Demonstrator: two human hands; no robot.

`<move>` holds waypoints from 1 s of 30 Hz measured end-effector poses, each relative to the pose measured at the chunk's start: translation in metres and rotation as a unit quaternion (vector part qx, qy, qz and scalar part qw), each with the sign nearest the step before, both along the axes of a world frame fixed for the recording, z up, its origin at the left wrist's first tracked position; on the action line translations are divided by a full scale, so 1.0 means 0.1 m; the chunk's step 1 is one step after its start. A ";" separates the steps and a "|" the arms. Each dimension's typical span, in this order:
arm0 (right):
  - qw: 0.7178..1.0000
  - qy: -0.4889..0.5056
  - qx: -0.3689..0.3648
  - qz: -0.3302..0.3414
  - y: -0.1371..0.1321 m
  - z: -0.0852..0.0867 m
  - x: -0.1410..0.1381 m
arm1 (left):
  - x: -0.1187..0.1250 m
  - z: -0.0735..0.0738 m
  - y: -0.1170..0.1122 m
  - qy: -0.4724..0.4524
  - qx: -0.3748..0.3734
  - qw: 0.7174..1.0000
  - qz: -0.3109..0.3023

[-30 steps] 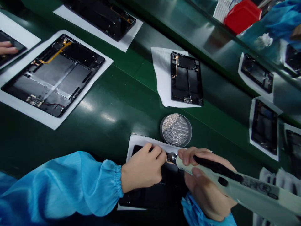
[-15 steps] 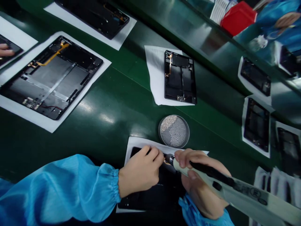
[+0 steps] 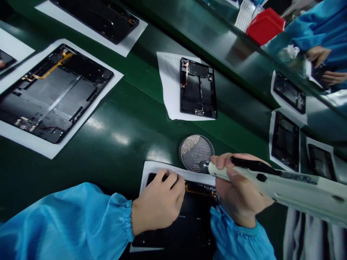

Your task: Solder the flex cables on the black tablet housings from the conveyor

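Observation:
In my right hand (image 3: 241,191) is a pale electric screwdriver (image 3: 303,191) with a black lever, the fingers wrapped round its front end. Its tip reaches the near right rim of a round metal dish (image 3: 202,150), whose dimpled bottom carries many tiny screws on the left side. My left hand (image 3: 159,202) rests on the upper part of an opened black tablet (image 3: 187,227), its fingers curled down and bunched together. What those fingertips hold, if anything, is hidden. The tablet lies on a white sheet (image 3: 150,167), and an orange ribbon cable shows right of my left hand.
More opened tablets lie on white sheets: a large one (image 3: 62,94) at left, one behind the dish (image 3: 199,88), one at the far edge (image 3: 100,18) and several at right. A co-worker's hands (image 3: 320,57) and a red bin (image 3: 265,26) are at upper right.
My right hand has drawn the screwdriver's tip off the tablet and up to the dish. My left hand stays on the tablet. The whole view has shifted slightly.

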State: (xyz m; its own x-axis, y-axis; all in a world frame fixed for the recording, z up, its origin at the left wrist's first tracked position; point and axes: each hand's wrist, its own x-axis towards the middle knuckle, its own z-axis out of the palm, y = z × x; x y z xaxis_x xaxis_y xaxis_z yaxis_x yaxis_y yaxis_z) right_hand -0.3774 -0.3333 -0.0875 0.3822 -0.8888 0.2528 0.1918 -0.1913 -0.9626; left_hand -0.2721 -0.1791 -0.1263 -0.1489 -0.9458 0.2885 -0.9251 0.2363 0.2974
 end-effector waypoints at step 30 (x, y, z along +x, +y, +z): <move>0.993 0.028 0.012 0.114 0.48 0.08 -0.16 | 0.15 -0.08 -0.13 0.050 -0.047 0.997 0.022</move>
